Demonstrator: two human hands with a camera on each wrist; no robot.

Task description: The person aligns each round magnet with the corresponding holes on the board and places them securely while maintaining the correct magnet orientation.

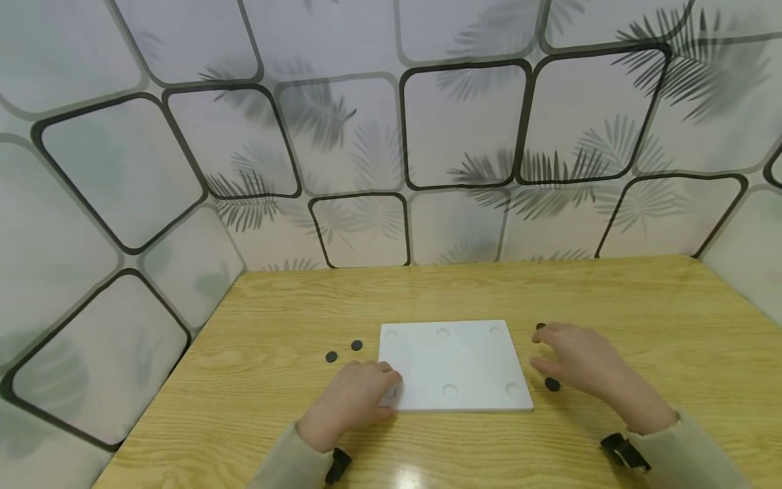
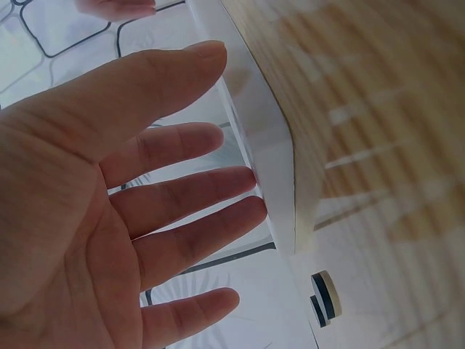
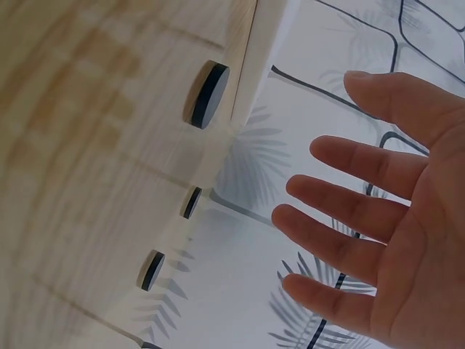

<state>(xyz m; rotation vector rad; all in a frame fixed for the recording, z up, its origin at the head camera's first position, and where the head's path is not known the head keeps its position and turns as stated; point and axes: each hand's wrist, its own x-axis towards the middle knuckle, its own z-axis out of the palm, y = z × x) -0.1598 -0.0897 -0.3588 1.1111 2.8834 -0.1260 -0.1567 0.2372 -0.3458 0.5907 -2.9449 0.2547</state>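
A white rectangular board [image 1: 452,360] with shallow round recesses lies on the table. At its front left corner is my left hand [image 1: 354,397], fingers loosely extended. The left wrist view shows those fingertips right at the board's edge [image 2: 280,153], and nothing in the grasp of the hand [image 2: 182,182]. Off the right side hovers my right hand [image 1: 580,360], its fingers spread and holding nothing. Beneath it, a black disc [image 1: 552,384] shows near the thumb and another disc [image 1: 541,327] by the fingertips. The right wrist view also reveals a third disc [image 3: 152,271].
Two more black discs, one nearer disc [image 1: 332,356] and one farther disc [image 1: 357,345], lie left of the board. The wooden table [image 1: 293,299] ends at a patterned wall [image 1: 360,136] behind and at both sides.
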